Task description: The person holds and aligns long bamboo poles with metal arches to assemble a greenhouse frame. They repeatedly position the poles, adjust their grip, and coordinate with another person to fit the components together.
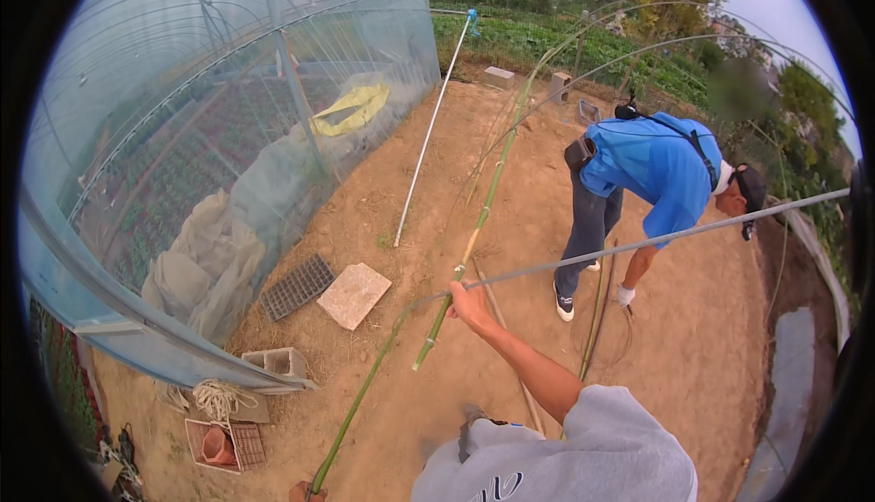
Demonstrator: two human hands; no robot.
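My right hand (470, 307) is closed at the spot where two long poles cross. One is a green bamboo pole (488, 199) with pale joints, running from near my feet to the far end of the dirt yard. The other is a long thin pole (583, 258), grey on the right, which bends down into a green stretch (361, 394) at the lower left. Only part of my left hand (306, 493) shows at the bottom edge, wrapped round that green end. How the right fingers divide between the poles is hidden.
A co-worker (647, 165) in blue bends toward thin poles (597, 320) on the right. A plastic greenhouse (301, 92) lines the left side. A white pole (428, 142), black seedling tray (298, 287), pale slab (355, 295), concrete block (275, 362) and crate (248, 447) lie nearby.
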